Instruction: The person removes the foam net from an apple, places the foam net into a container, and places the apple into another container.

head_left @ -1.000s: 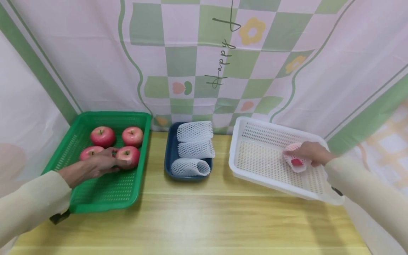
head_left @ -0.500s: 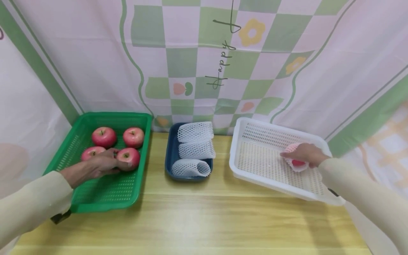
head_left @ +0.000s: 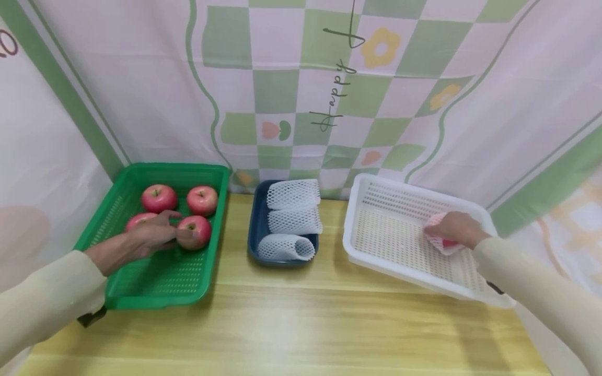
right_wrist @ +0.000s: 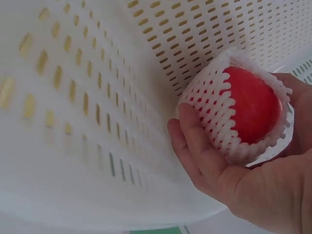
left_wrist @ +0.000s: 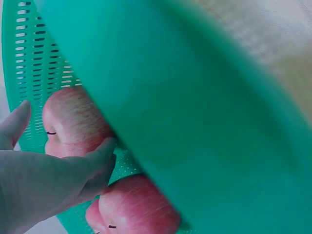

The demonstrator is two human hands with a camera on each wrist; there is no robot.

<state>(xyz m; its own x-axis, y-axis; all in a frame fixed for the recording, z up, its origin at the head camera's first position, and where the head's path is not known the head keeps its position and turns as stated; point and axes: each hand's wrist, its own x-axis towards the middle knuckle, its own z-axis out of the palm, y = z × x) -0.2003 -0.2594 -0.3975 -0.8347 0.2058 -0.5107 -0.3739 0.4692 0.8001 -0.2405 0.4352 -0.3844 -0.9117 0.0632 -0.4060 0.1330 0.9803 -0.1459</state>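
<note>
In the green basket (head_left: 155,302), my left hand (head_left: 152,235) reaches toward the front right red apple (head_left: 197,230). Its fingers are spread; one lies against the apple's side, while another digit stands apart from the fruit in the left wrist view. Several more apples sit around it, among them a back left one (head_left: 159,198) and a back right one (head_left: 202,200). On the other side, my right hand (head_left: 458,228) holds an apple (right_wrist: 253,105) wrapped in a white foam net sleeve (right_wrist: 209,97), low inside the white basket (head_left: 350,230). The sleeve leaves part of the red skin bare.
Between the baskets stands a dark blue tray (head_left: 256,224) with white foam net sleeves in it: a back one (head_left: 292,194), a middle one (head_left: 293,220) and a rolled front one (head_left: 284,247). All stand on a wooden table (head_left: 301,324) before a patterned cloth (head_left: 324,94).
My left hand's fingers have spread wider beside the front right apple. My right hand has turned slightly and covers more of the wrapped apple. The head view has shifted a little left.
</note>
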